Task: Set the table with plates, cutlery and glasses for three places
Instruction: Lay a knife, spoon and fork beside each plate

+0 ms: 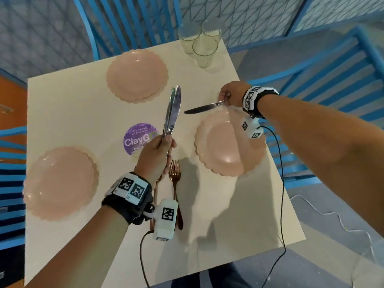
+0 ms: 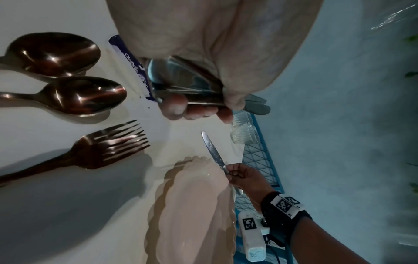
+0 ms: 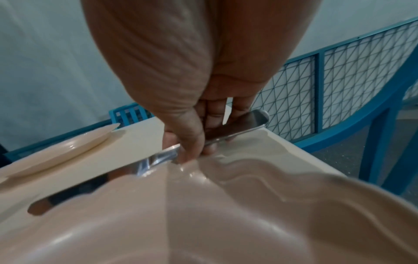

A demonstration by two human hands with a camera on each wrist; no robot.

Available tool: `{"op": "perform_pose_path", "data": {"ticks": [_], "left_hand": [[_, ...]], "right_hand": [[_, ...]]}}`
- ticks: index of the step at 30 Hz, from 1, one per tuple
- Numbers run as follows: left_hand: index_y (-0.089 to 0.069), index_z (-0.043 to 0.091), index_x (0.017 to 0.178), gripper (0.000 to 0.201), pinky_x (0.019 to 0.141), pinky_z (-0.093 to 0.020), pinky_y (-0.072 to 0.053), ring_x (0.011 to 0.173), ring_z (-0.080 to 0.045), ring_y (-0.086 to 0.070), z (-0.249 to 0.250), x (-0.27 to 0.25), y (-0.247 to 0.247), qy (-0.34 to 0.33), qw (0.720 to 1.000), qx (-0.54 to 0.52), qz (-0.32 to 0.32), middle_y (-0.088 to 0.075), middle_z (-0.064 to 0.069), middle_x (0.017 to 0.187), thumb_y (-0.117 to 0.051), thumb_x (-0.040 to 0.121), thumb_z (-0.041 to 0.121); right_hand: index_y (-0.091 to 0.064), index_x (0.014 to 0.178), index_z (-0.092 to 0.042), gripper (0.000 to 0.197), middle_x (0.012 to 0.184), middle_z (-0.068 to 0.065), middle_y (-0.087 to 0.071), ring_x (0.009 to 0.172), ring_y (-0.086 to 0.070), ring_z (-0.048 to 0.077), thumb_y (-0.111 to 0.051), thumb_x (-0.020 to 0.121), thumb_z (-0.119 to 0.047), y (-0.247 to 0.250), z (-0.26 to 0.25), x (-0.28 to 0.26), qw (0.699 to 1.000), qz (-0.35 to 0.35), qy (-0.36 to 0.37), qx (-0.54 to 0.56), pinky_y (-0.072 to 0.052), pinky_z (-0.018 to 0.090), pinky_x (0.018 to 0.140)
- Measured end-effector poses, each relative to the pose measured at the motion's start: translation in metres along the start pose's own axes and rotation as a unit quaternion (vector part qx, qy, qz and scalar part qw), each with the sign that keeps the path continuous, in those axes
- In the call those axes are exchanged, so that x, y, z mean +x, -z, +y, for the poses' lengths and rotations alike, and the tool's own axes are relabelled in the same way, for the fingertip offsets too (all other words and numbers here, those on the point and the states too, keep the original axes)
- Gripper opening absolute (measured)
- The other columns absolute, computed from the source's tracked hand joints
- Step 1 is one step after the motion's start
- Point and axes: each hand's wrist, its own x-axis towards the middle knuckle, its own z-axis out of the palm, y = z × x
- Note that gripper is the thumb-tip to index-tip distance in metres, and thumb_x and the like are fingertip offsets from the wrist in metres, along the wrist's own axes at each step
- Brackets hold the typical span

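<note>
Three pink scalloped plates lie on the cream table (image 1: pixel 218 204): one at the back (image 1: pixel 137 75), one at the left (image 1: pixel 60 183), one at the right (image 1: pixel 228 144). My left hand (image 1: pixel 158 150) grips two silver knives (image 1: pixel 172 111) by their handles, blades pointing away above the table. My right hand (image 1: pixel 230 96) pinches the handle of a third knife (image 1: pixel 204 108) (image 3: pixel 158 159), held low just beyond the right plate's far rim (image 3: pixel 203 171). Copper forks (image 1: pixel 175 179) (image 2: pixel 97 148) and spoons (image 2: pixel 74 94) lie near the front, under my left wrist. Three clear glasses (image 1: pixel 201 42) stand together at the far corner.
A purple round sticker (image 1: pixel 139 140) marks the table's middle. Blue chairs (image 1: pixel 311 65) stand around the table on the right, the back and the left. Cables (image 1: pixel 280 183) hang from both wrist cameras over the front right of the table.
</note>
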Motion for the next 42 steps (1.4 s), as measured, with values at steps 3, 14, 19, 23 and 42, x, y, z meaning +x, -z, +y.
{"op": "perform_pose_path", "data": {"ticks": [3,14,19,23,42], "left_hand": [[-0.062,0.016,0.084,0.032,0.044,-0.027,-0.033,0.048,-0.023,-0.044,-0.004,0.002,-0.008,-0.005,1.000,-0.003,0.002,-0.049,0.000,0.062,-0.047,0.104,0.035],[-0.065,0.014,0.086,0.032,0.045,-0.028,-0.035,0.049,-0.025,-0.044,-0.016,0.009,-0.022,-0.014,1.000,0.002,-0.002,-0.048,-0.001,0.060,-0.046,0.105,0.031],[-0.065,0.009,0.089,0.032,0.046,-0.029,-0.034,0.055,-0.028,-0.044,-0.016,0.006,-0.024,-0.006,1.000,-0.002,0.000,-0.048,0.003,0.057,-0.047,0.105,0.032],[-0.065,0.014,0.087,0.031,0.047,-0.029,-0.035,0.056,-0.029,-0.044,-0.018,0.004,-0.023,-0.003,1.000,-0.011,-0.001,-0.048,0.003,0.059,-0.048,0.104,0.033],[-0.066,0.015,0.095,0.024,0.046,-0.021,-0.043,0.047,-0.011,-0.057,0.000,-0.021,0.004,-0.082,0.986,0.086,0.115,-0.070,-0.005,0.070,-0.045,0.105,0.024]], "right_hand": [[-0.074,0.101,-0.018,0.030,0.097,0.001,-0.074,0.097,-0.068,0.022,-0.068,0.080,0.002,-0.004,0.005,0.004,1.000,0.006,0.016,0.000,-0.048,0.025,0.085],[-0.074,0.095,-0.020,0.032,0.087,-0.004,-0.071,0.082,-0.065,0.012,-0.063,0.081,0.006,-0.012,0.016,0.009,0.999,0.013,0.036,0.029,-0.052,0.026,0.084],[-0.075,0.096,-0.021,0.033,0.087,-0.005,-0.070,0.082,-0.063,0.012,-0.065,0.081,0.006,-0.014,0.016,0.009,0.999,0.009,0.046,0.018,-0.046,0.022,0.079],[-0.075,0.100,-0.019,0.033,0.091,-0.003,-0.070,0.086,-0.063,0.015,-0.067,0.080,0.007,-0.014,0.017,0.007,0.999,0.003,0.046,0.014,-0.048,0.024,0.083],[-0.070,0.101,-0.027,0.013,0.095,-0.007,-0.059,0.083,-0.055,0.011,-0.068,0.091,-0.020,0.041,-0.017,-0.052,0.976,0.199,0.030,0.088,-0.047,0.029,0.081]]}}
